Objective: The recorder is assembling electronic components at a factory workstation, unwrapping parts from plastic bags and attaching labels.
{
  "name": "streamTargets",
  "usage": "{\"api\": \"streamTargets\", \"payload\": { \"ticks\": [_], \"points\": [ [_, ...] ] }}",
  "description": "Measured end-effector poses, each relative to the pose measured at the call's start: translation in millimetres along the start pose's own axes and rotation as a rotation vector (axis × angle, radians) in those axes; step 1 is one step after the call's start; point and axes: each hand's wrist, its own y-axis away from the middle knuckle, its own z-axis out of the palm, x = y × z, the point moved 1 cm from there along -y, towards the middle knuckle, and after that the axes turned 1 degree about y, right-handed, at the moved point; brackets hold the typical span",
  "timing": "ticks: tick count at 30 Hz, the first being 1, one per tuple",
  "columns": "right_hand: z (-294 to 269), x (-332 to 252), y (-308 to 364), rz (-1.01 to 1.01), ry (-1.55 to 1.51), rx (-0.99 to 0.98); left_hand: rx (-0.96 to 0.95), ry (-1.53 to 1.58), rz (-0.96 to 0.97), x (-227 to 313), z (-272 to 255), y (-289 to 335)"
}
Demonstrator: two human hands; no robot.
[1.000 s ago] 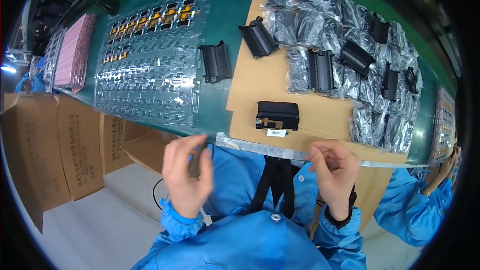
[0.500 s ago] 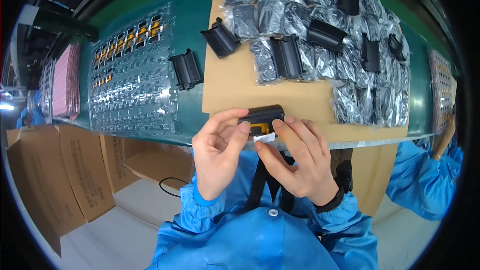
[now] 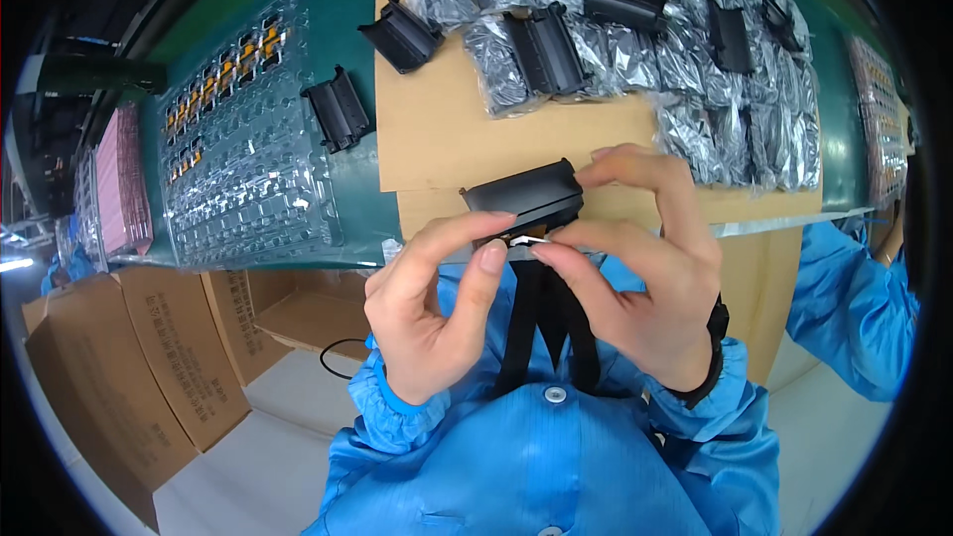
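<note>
Hands pinch my ridged black plastic part (image 3: 526,201): left hand (image 3: 432,303) at seven o'clock, right hand (image 3: 645,258) at four.

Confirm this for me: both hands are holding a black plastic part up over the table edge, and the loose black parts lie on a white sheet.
Not quite. Both the left hand and right hand do hold the black plastic part, but the head view shows the loose black parts lying on a brown cardboard sheet, not white.
</note>
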Motion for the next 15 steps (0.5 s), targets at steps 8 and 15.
{"api": "streamTargets", "payload": {
  "ticks": [8, 15],
  "points": [
    [-9.9, -11.7, -10.9, 0.122, 0.036, -0.086, -0.015, 0.033, 0.156, -1.2, 7.3, -3.4],
    [-1.5, -18.5, -1.6, 0.242, -0.134, 0.169, 0.115, 0.331, -0.109, -1.0, 8.9, -0.4]
  ]
}}
